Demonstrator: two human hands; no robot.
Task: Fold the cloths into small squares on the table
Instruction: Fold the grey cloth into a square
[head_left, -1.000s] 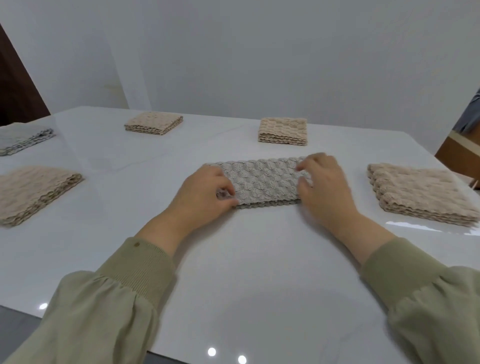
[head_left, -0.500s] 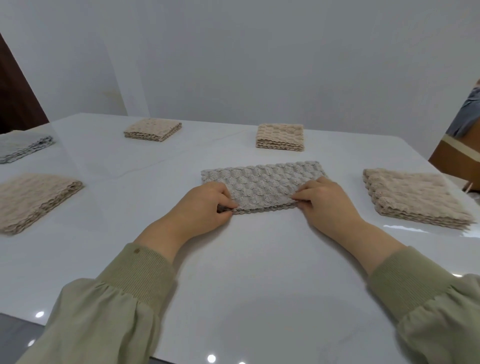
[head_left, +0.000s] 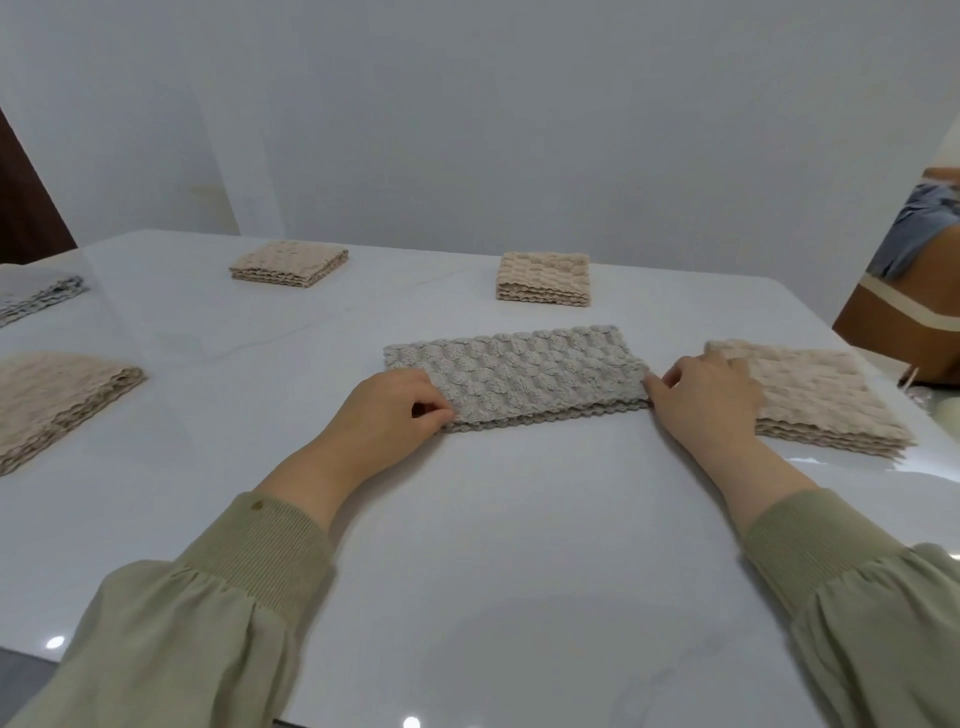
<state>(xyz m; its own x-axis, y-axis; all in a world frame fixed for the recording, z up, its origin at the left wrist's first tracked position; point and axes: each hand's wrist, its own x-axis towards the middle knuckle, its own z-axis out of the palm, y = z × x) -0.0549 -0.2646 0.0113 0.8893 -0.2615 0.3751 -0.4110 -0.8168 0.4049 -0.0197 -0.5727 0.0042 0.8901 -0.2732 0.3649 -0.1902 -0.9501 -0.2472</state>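
- The grey cloth (head_left: 519, 374), folded into a long double-layered strip, lies flat mid-desk, crosswise between the two hands.
- The left grip (head_left: 387, 415) has its fingers curled and pinches the strip's near-left corner.
- The right grip (head_left: 706, 400), fingers bent, touches the strip's right end; whether it pinches the edge cannot be told.
- The glossy white desk (head_left: 519, 545) carries everything.
- A beige folded stack (head_left: 841, 410) sits just beside the right grip.
- Other folded beige cloths lie far centre (head_left: 543, 275), far left (head_left: 288, 267) and near left (head_left: 52, 400).
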